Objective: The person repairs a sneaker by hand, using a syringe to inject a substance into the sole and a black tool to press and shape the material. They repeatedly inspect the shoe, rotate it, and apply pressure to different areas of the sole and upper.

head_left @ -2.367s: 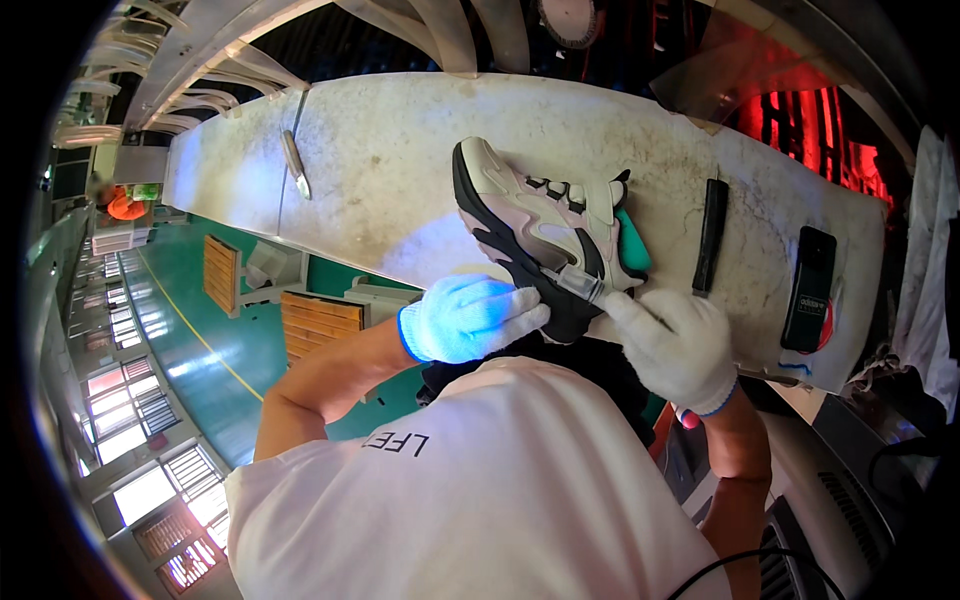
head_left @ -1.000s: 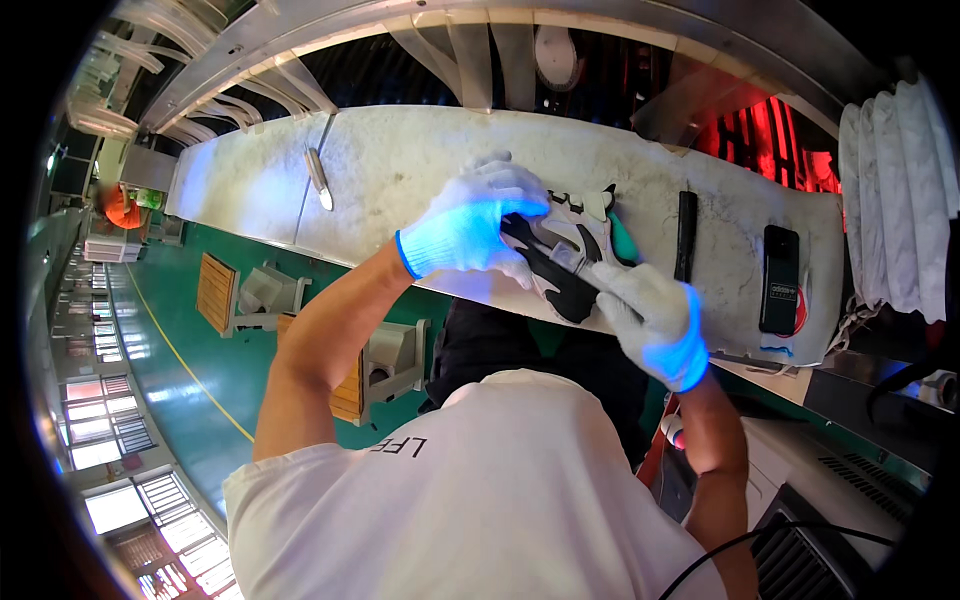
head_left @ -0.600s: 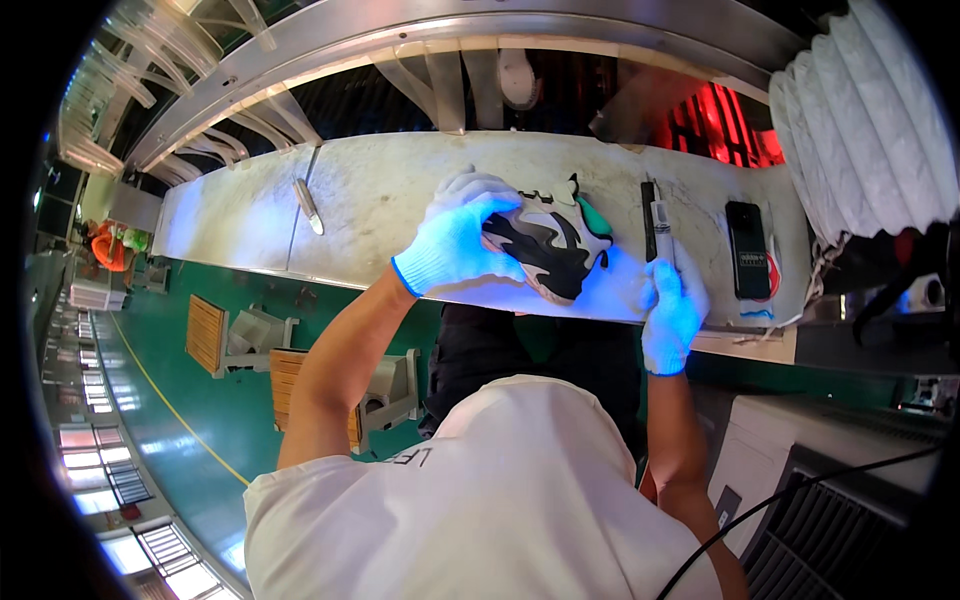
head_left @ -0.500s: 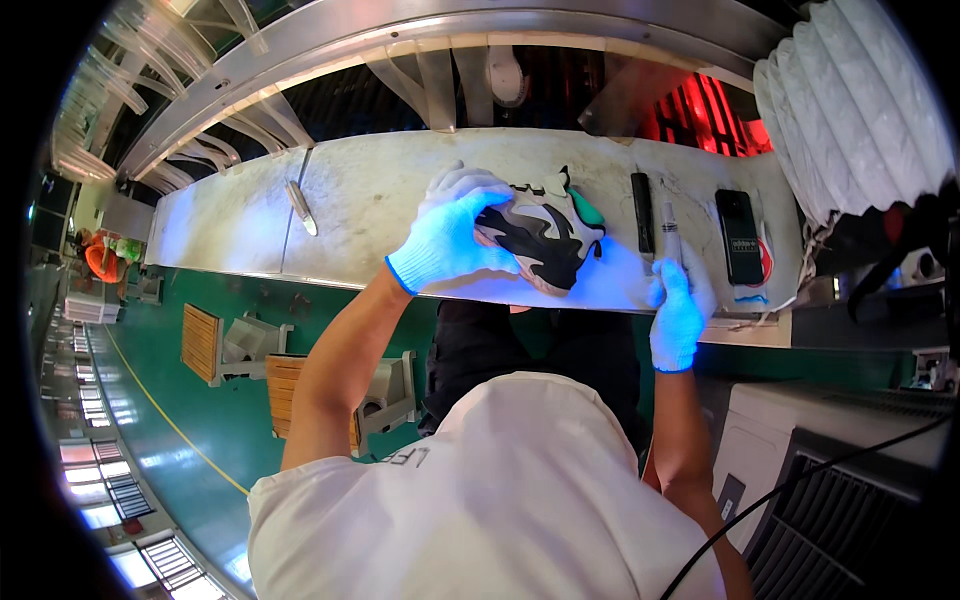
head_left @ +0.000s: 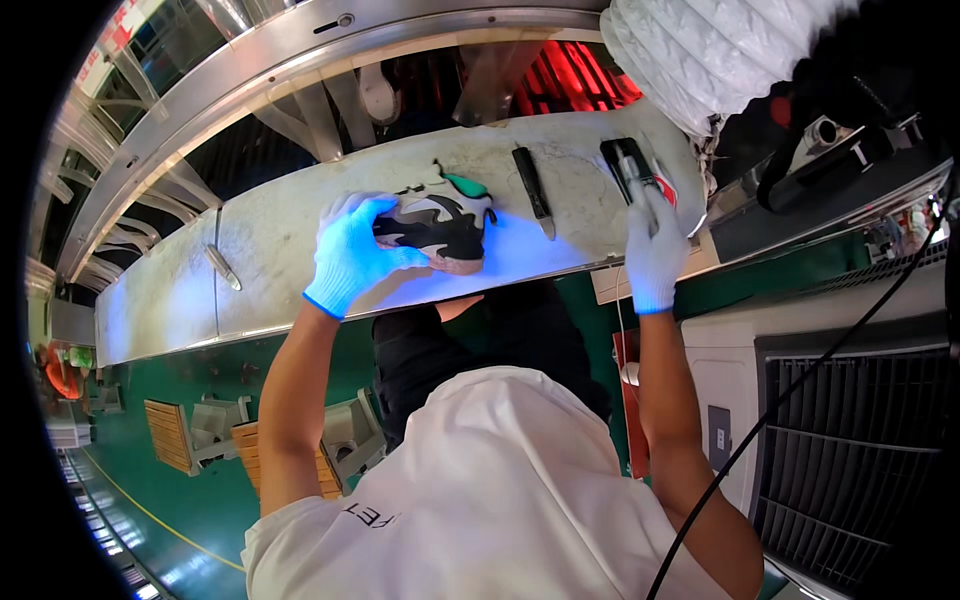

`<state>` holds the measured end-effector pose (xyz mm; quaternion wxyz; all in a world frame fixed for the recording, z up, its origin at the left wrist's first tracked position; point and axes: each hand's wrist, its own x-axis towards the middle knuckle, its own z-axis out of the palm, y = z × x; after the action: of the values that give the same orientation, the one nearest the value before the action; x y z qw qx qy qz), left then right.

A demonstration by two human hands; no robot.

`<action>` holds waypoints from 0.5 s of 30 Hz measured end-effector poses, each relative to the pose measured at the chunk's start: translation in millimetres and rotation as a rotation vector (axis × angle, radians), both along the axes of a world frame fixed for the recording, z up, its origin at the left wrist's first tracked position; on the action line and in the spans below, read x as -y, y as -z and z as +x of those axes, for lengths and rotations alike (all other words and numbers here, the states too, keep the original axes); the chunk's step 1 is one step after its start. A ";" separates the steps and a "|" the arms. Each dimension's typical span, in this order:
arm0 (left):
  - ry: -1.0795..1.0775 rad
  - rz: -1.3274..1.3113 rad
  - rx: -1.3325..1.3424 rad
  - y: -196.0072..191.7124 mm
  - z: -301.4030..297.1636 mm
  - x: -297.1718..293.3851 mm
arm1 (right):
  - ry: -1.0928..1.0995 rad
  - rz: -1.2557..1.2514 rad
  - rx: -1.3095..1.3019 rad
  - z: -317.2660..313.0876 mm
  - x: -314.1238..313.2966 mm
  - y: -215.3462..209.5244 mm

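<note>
A black, white and grey sports shoe [head_left: 440,225] with a green patch at its top lies on the pale bench under blue light. My left hand [head_left: 352,250], in a white knit glove lit blue, grips its left end between thumb and fingers. My right hand [head_left: 655,245], gloved too, is at the bench's front edge on the right. From its fingers sticks up a slim translucent syringe [head_left: 627,160], slightly blurred, in front of a black phone [head_left: 613,165]. Between the shoe and that hand lies a knife with a black handle [head_left: 530,180].
Another small knife [head_left: 222,267] lies on the bench [head_left: 270,240] at the left. A white ribbed duct [head_left: 690,50] hangs at the back right. Behind the bench runs a metal-framed machine [head_left: 400,25] with clear strips and a red glow. A black cable [head_left: 800,405] crosses at the right.
The view has turned to the right, so the bench sits farther left. My right hand has moved right with the syringe, from beside the black-handled knife to the phone. My left hand keeps hold of the shoe.
</note>
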<state>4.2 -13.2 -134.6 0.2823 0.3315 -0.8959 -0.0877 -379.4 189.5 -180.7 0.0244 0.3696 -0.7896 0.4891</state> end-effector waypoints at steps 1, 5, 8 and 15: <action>-0.063 -0.021 0.037 -0.8 -2.0 -7.2 | 0.050 -0.009 -0.242 -13.7 6.5 -5.8; -0.159 -0.012 0.064 -4.7 0.9 -27.3 | 0.145 0.025 -0.544 -66.4 22.4 -1.7; -0.129 -0.055 0.004 -0.7 16.9 -28.6 | 0.219 0.092 -0.768 -97.4 36.7 17.7; -0.146 -0.184 -0.136 17.3 19.4 -42.2 | 0.210 0.716 -0.893 -157.1 48.0 41.2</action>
<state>23.6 29.0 -151.9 0.3773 0.3619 -0.8524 -0.0068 -536.5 141.5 -222.0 0.2769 0.4451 -0.8514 -0.0167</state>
